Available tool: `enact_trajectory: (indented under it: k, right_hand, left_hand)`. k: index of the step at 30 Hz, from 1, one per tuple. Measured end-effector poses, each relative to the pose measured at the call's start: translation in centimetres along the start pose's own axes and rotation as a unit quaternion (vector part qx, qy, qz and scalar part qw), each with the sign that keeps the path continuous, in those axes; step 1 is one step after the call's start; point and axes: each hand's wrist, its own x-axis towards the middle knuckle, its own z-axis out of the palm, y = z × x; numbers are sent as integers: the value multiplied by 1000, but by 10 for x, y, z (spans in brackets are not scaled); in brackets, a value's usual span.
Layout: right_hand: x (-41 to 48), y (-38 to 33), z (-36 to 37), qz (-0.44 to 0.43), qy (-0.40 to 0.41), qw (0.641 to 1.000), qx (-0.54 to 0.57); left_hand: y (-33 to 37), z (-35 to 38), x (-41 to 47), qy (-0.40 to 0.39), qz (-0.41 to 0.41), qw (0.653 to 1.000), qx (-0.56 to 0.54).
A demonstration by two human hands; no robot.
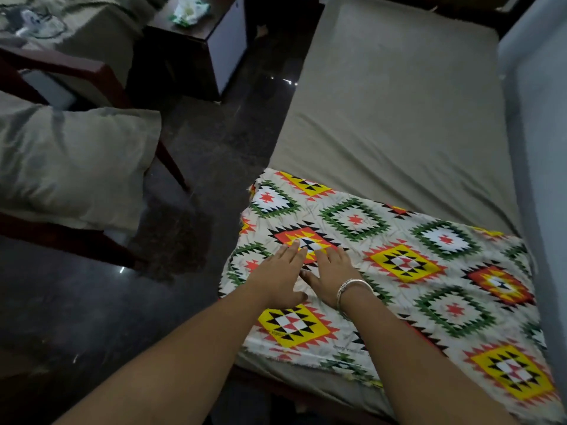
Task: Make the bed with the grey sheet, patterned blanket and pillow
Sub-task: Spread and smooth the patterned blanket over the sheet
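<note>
A grey sheet (395, 105) lies stretched flat over the mattress. Across the near end of the bed lies the folded patterned blanket (423, 271), cream with green, yellow and red diamonds. My left hand (280, 276) and my right hand (333, 276), a bangle at its wrist, rest palm down side by side on the blanket's left part, fingers spread flat, gripping nothing. The grey pillow (70, 167) sits on a wooden chair to the left, apart from the bed.
A dark wooden chair (101, 75) holds the pillow at left. A dark bedside cabinet (196, 47) stands at the top, with crumpled white and green wrapping (188, 10) on it. Dark glossy floor (221, 142) runs between chair and bed. A pale wall (540, 124) borders the bed's right side.
</note>
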Motion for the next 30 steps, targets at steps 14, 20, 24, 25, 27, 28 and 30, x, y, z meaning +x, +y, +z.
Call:
enact_trajectory:
  k: [14, 20, 24, 25, 27, 28, 30]
  right_hand:
    - [149, -81, 50, 145, 74, 974, 157]
    - [259, -53, 120, 148, 110, 979, 89]
    - [268, -44, 161, 148, 167, 971, 87]
    - [259, -42, 174, 149, 176, 969, 90]
    - [237, -34, 199, 200, 190, 957, 96]
    - [227, -30, 206, 252, 196, 941, 112]
    - [216, -25, 214, 350, 220, 897, 155]
  left_hand:
    - [-154, -12, 129, -51, 134, 982, 126]
    - [-175, 36, 199, 32, 134, 974, 180]
    - [-206, 83, 218, 35, 113, 972, 202]
    - [-220, 93, 218, 52, 91, 974, 202]
    - [-239, 102, 214, 102, 48, 976, 186]
    - [-241, 103, 211, 126, 34, 976, 175]
    - [-225, 109, 202, 160, 70, 968, 180]
